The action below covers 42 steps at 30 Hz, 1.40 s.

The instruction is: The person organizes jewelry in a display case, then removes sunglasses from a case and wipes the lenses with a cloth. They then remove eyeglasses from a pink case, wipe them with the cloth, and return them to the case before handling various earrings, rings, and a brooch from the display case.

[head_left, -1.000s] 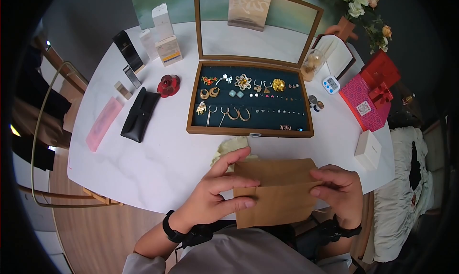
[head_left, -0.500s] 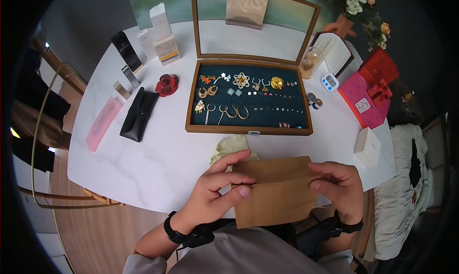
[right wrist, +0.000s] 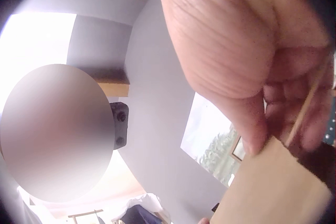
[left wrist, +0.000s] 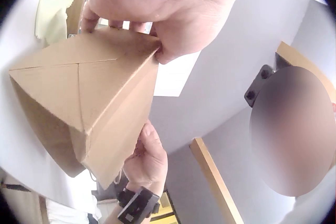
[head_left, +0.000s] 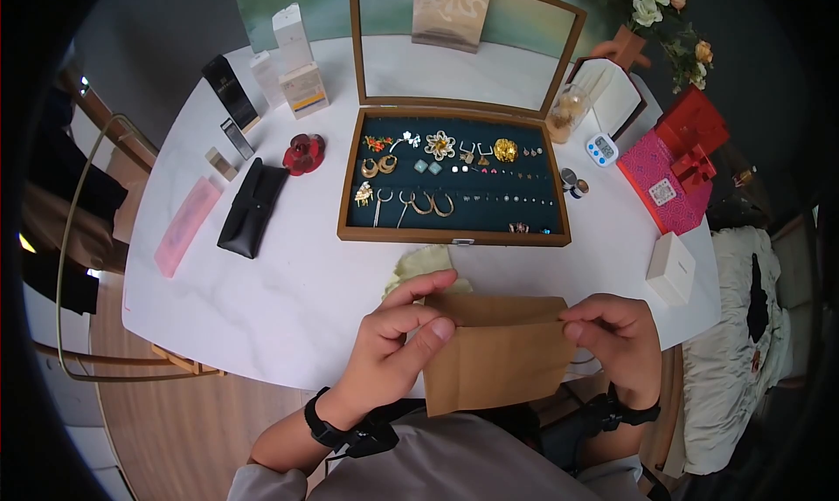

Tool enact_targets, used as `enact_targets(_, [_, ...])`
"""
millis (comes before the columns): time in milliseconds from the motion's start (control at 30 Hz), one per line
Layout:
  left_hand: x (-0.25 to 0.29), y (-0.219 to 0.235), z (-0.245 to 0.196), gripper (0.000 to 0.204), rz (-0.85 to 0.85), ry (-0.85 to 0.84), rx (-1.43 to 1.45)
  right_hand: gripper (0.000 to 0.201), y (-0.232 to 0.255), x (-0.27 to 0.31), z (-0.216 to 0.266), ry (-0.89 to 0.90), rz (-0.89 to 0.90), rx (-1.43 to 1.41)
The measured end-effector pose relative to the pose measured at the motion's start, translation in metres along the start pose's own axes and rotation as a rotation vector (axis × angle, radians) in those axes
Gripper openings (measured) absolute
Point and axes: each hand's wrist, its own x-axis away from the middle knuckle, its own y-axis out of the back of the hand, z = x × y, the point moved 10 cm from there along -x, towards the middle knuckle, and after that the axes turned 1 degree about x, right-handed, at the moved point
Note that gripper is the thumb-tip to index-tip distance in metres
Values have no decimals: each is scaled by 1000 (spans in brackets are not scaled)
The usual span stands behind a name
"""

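Observation:
A brown paper bag (head_left: 498, 370) is held up by both hands at the table's near edge, its top edge toward the jewelry box. My left hand (head_left: 389, 344) pinches the left end of the top edge, thumb on the near panel and index finger stretched along the far side. At the other end, my right hand (head_left: 620, 335) grips the top corner between thumb and fingers. In the left wrist view, the creased side of the bag (left wrist: 58, 87) bulges outward, and a thin cord hangs near its lower end. Behind the left fingers lies a pale green cloth (head_left: 419, 265).
A wooden jewelry box (head_left: 454, 236) with earrings and brooches stands with its glass lid raised. At left are a black pouch (head_left: 253, 208), a pink case (head_left: 188, 226) and several small cartons. At right sit a timer (head_left: 601, 150), a red-pink gift box (head_left: 669, 182) and a white box (head_left: 671, 269).
The left thumb has slid up to the bag's top edge. The bag's near panel has shifted slightly up and its mouth looks spread wider. The hands stay at the same two ends.

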Motion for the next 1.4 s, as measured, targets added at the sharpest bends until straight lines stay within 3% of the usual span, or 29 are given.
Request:
enact_targets(67, [0,1,3,17,-11,17,15,16,-2,-1,-3,-27,0,0])
enact_targets(133, [-1,11,9,17,-74,20,73,18,5,1,17,170,-130,121])
enact_targets(167, [-2,16,11,19,-94,23,124,18,5,2,18,167,-128,120])
enact_targets(233, [-2,24,17,20,-129,86,212,23,20,38,75,685,-436,401])
enact_targets(333, [-1,32,25,25,-207,176,351,25,21,56,72,702,-275,390])
enact_targets(367, [-1,33,28,28,-234,241,476,31,13,51,65,577,-140,458])
enact_targets(400, [-3,31,33,31,-257,304,603,31,12,50,65,577,-143,460])
enact_targets(467, [-7,34,36,38,-282,328,641,38,-10,39,51,467,35,516])
enact_targets(500, [-7,35,42,38,-286,371,683,45,-5,37,34,318,-16,433])
enact_targets(600, [-6,33,50,37,-294,440,731,45,-5,32,27,320,-107,215])
enact_targets(733, [-4,36,58,36,-322,502,721,46,-10,15,17,376,-76,107])
enact_targets(800, [-4,39,62,37,-330,515,715,47,-17,9,19,396,-62,276])
enact_targets(1100, [4,54,77,40,-369,552,794,21,-29,6,15,321,-183,450])
enact_targets(1333, [1,57,76,42,-388,488,801,19,-41,18,20,308,-241,415])
enact_targets(1400, [1,54,73,37,-414,485,830,17,-44,24,30,326,-281,567])
